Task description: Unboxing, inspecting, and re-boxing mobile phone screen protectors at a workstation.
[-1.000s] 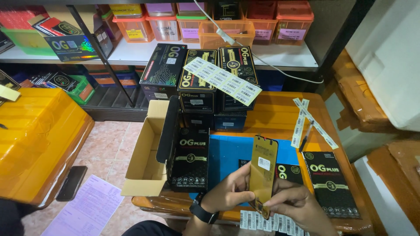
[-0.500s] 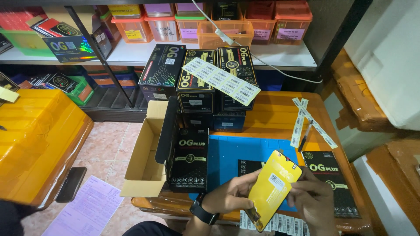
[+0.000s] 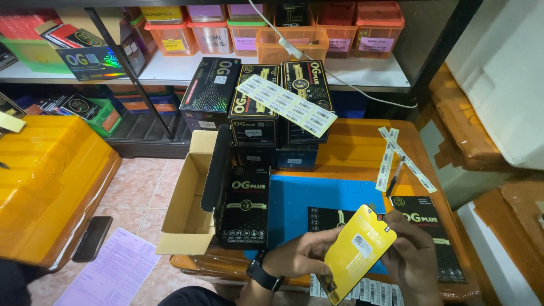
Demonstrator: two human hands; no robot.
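Yellow sleeve [image 3: 358, 253] is gripped between both hands, left hand [image 3: 303, 258] at its lower edge, right hand [image 3: 409, 258] at the top. A moment ago it stood upright; now it is tilted, label side up. Under it lie blue mat [image 3: 294, 198], black boxes [image 3: 243, 212], label strips [image 3: 286, 105].

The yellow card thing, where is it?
In the head view, the yellow card sits low and right of centre, held between the left hand and right hand, over the blue mat.
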